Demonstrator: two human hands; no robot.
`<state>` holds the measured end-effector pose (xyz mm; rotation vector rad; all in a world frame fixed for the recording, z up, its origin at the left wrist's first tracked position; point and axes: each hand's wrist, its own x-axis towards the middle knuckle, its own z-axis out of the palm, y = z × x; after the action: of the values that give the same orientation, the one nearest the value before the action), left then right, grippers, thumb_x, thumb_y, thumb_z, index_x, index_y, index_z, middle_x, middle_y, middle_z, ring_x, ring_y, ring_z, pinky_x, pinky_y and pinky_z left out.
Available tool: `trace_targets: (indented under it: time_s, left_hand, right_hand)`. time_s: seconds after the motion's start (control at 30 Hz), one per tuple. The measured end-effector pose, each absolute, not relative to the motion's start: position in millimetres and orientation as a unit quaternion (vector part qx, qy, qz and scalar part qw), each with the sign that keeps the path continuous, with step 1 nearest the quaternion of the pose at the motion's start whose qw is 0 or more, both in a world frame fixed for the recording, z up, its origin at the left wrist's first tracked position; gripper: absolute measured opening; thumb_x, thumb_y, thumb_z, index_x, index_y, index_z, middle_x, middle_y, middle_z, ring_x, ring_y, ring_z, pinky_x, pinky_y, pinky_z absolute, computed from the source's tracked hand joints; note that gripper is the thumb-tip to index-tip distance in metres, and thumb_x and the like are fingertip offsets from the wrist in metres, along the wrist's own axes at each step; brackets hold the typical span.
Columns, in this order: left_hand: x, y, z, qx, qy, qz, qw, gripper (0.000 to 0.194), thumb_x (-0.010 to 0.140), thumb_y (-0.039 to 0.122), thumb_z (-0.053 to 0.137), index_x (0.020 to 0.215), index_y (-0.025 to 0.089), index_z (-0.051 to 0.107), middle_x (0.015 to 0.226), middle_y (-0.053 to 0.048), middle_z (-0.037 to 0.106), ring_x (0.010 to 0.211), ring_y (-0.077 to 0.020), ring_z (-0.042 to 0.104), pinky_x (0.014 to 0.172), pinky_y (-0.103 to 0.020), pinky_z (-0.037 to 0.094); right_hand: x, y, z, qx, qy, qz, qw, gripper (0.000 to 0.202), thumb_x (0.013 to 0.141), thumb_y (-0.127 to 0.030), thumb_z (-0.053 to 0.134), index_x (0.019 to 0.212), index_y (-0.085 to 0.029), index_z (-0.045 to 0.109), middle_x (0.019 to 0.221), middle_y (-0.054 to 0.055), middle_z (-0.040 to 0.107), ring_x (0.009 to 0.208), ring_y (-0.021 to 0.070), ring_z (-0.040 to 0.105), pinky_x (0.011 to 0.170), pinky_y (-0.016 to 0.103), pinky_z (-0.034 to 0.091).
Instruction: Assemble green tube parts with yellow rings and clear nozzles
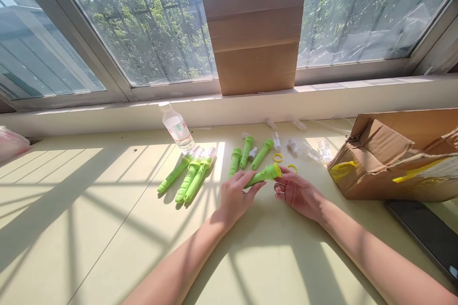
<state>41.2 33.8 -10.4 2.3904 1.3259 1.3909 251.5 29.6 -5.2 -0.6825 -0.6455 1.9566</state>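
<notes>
On the sunlit tabletop [107, 252], midway between a group of capped tubes [188, 181] and a cardboard box [343, 178], I have both hands at work on one green tube [264, 175]. From my distant seat I watch the left hand [234, 195] with its grip clamped on the tube's body, its wide end tilted up toward the right hand [300, 196]. That wide end wears a yellow ring [276, 169], and the right fingertips touch its edge; whether that grip pinches the ring or only presses against it, I cannot tell. I judge the step in hand to be seating the ring around the mouth, or checking how it sits. To my eye, the next move calls for a steady left hold while the right fingers work evenly round the rim, so that the ring lies flat and does not spring off. Just beyond the hands lie spare green tubes [262, 154] and two loose rings [277, 157], with clear plastic caps [312, 151] strewn toward the box. Since the capped tubes carry such clear pieces and the held one shows none, I take capping to be a step not yet done on it.
</notes>
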Motion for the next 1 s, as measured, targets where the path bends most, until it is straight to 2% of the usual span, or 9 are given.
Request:
trace_targets:
  time_s: [0.13, 0.67, 1.0]
  left_hand:
    - [39.6, 32.0, -8.3, 0.794, 0.416, 0.441, 0.047, 0.022, 0.094, 0.039, 0.064, 0.103, 0.021, 0.073, 0.079, -0.005, 0.074, 0.066, -0.0205, 0.07, 0.056, -0.03, 0.05]
    - [35.8, 30.5, -2.9, 0.804, 0.391, 0.439, 0.083, 0.019, 0.094, 0.035, 0.063, 0.103, 0.02, 0.072, 0.084, -0.005, 0.078, 0.069, -0.0202, 0.073, 0.058, -0.028, 0.052]
    - [35.2, 29.4, -1.6, 0.784, 0.406, 0.444, 0.153, 0.02, 0.091, 0.035, 0.065, 0.097, 0.018, 0.074, 0.073, -0.003, 0.074, 0.051, -0.013, 0.056, 0.049, -0.025, 0.045]
  right_hand:
    - [251.2, 28.9, -5.6, -0.276, -0.264, 0.798, 0.466, 0.03, 0.081, -0.022, 0.075, 0.11, -0.025, 0.073, 0.092, 0.0, 0.075, 0.064, 0.0107, 0.064, 0.063, 0.024, 0.056]
    - [252.1, 27.5, -8.1, -0.276, -0.27, 0.797, 0.465, 0.027, 0.081, -0.021, 0.075, 0.107, -0.023, 0.073, 0.086, 0.0, 0.071, 0.065, 0.011, 0.063, 0.064, 0.024, 0.056]
    - [253.5, 26.9, -8.5, -0.283, -0.281, 0.794, 0.459, 0.026, 0.081, -0.02, 0.074, 0.106, -0.021, 0.074, 0.083, 0.001, 0.069, 0.065, 0.0116, 0.062, 0.064, 0.024, 0.056]
